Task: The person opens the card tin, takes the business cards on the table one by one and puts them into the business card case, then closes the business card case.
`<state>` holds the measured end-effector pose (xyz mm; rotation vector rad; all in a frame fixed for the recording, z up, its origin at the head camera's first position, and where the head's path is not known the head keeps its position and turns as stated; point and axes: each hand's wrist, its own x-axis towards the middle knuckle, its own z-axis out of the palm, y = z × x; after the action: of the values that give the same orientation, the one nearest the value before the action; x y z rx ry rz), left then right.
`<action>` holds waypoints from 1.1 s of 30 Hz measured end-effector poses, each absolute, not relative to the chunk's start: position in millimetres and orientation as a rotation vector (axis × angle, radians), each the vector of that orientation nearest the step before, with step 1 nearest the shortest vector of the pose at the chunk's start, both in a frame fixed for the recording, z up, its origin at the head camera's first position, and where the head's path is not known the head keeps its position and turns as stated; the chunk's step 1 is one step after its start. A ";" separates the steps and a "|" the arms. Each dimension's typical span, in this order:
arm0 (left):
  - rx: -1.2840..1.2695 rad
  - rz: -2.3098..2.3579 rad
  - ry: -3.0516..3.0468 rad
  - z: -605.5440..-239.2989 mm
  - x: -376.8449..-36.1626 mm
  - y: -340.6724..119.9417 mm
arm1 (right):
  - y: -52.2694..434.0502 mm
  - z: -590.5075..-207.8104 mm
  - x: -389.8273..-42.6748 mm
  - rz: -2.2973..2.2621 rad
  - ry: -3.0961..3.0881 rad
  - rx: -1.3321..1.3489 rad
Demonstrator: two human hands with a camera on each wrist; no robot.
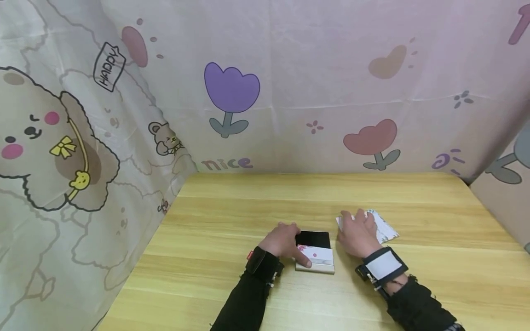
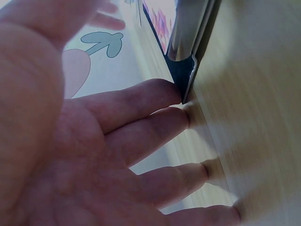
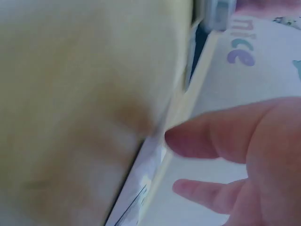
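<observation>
Printed cloth [image 1: 298, 55] hung behind the wooden desk [image 1: 223, 220], where a flat black-and-silver case [image 1: 316, 238] lay against my left hand [image 1: 285, 241]. That hand was unclenched, its fingers fairly straight by the case's left edge and its thumb over the silver front strip [image 1: 325, 267]. My right hand [image 1: 358, 234] lay loose and ungripping over a white patterned card [image 1: 384, 227], farther right; whether the hidden fingertips pressed it, I couldn't tell. I judged the case stiff, fairly light and slick on its shiny parts, best held by opposite side edges; the card looked thin, easiest to lift by a corner.
</observation>
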<state>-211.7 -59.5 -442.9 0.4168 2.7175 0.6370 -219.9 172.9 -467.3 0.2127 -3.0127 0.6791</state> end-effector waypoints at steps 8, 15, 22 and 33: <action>0.400 0.637 2.717 -442.5 -212.3 -59.1 | 179.4 -467.5 -223.2 0.534 -2.994 0.198; 0.394 0.618 2.721 -442.4 -212.6 -58.3 | 181.6 -466.4 -226.4 0.470 -2.954 0.239; 0.393 0.618 2.723 -442.7 -213.4 -58.7 | 179.8 -463.9 -226.9 0.539 -2.957 0.189; 0.388 0.627 2.714 -441.8 -212.1 -59.2 | 176.3 -461.6 -230.9 0.703 -2.730 0.171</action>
<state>-212.1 -59.2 -441.8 0.3876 2.7142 0.6273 -230.9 176.3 -461.6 0.1707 -2.7302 0.7030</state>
